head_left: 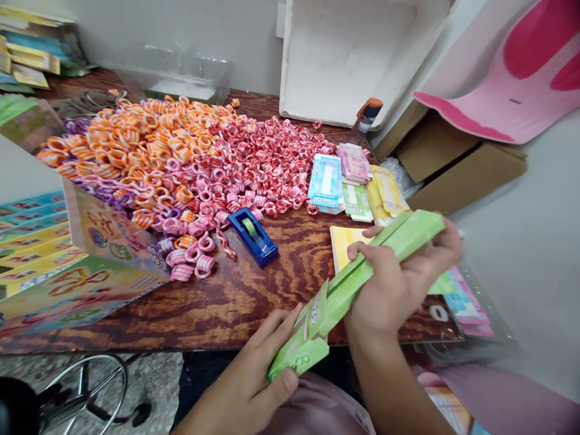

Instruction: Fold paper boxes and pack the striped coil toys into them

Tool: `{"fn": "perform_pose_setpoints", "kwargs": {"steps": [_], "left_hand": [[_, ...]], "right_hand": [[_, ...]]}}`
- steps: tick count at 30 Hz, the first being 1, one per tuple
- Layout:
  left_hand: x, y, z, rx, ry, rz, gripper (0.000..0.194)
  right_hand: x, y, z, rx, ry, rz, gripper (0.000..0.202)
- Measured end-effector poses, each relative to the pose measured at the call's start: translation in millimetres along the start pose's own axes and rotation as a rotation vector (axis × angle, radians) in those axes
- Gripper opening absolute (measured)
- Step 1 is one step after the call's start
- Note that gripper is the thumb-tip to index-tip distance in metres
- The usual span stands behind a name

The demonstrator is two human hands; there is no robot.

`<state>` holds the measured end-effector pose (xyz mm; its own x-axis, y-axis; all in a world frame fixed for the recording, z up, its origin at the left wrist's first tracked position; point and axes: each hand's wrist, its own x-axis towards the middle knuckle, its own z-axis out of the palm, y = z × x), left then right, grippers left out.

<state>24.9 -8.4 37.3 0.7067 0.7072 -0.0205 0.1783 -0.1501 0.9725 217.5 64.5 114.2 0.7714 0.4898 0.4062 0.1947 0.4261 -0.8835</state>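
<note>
So the left hand [272, 362] and right hand [389, 284] are both closed around a long green carton [353, 281], tilted over the counter's [290, 260] front edge, near the blue tape dispenser [254, 237].

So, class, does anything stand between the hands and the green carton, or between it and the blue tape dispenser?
Nothing visible: the left hand and right hand hold the green carton directly, and only tabletop shows between it and the tape dispenser.

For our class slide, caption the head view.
Two bare hands hold a long green cardboard sleeve above a brown wooden table heaped with striped coils.
</note>
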Motion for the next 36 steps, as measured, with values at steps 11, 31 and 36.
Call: {"fn": "perform_pose_setpoints", "kwargs": {"steps": [11,31,36], "left_hand": [[4,-3,1.4,-0.237,0.120,0.038,0.072],[-12,-22,24.9,-0.172,0.143,-0.108,0.051],[-25,14,0.2,0.332,0.208,-0.008,0.091]], "right_hand": [[-46,-21,-16,-0.298,-0.494,-0.209,0.046],[-43,-25,-73,-0.508,-1.126,-0.491,0.018],[-25,-37,-83,-0.257,-1.160,-0.237,0.029]]}}
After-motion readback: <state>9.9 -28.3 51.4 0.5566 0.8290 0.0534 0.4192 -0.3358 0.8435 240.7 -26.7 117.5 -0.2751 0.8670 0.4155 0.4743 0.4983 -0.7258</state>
